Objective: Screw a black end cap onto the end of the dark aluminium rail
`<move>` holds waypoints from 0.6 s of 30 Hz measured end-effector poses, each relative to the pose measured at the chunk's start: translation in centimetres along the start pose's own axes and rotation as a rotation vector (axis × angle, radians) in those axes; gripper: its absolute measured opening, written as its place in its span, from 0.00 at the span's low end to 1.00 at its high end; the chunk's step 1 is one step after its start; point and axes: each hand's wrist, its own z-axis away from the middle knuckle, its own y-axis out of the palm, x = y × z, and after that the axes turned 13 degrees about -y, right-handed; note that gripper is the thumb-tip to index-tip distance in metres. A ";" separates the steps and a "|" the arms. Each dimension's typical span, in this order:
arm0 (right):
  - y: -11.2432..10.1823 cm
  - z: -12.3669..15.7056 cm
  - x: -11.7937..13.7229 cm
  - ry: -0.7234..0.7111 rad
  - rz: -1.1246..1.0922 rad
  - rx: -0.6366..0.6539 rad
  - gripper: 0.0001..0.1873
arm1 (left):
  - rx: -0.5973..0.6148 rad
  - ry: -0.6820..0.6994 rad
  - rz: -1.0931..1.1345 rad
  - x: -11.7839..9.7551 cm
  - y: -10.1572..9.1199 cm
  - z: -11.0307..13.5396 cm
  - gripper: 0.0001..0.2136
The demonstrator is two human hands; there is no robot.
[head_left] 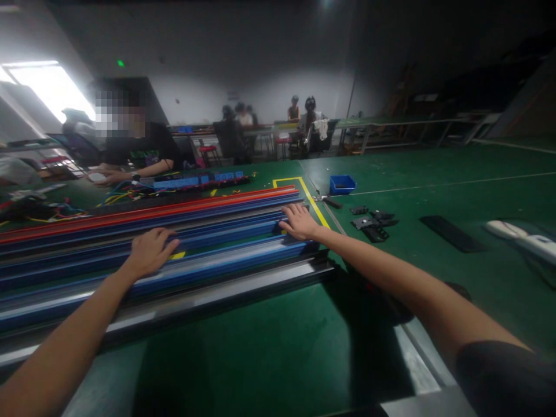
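A bundle of long rails lies across the green table: red rails (182, 207) at the far side, blue rails (226, 229) in the middle, grey and black rails (243, 284) nearest me. My left hand (150, 250) rests palm down on the blue rails, fingers curled over one. My right hand (299, 222) lies flat on the blue rails near their right ends, fingers stretched out. Neither hand lifts anything.
A blue bin (342, 184) and small black parts (373, 223) sit right of the rails, with a flat black strip (452, 233) and a white object (525, 240) further right. A seated person (139, 153) works across the table among wires. More people sit at far tables.
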 end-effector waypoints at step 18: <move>2.8 -2.0 -2.4 -0.006 -0.117 0.098 0.42 | 0.074 -0.023 0.050 0.0 1.0 -0.9 0.32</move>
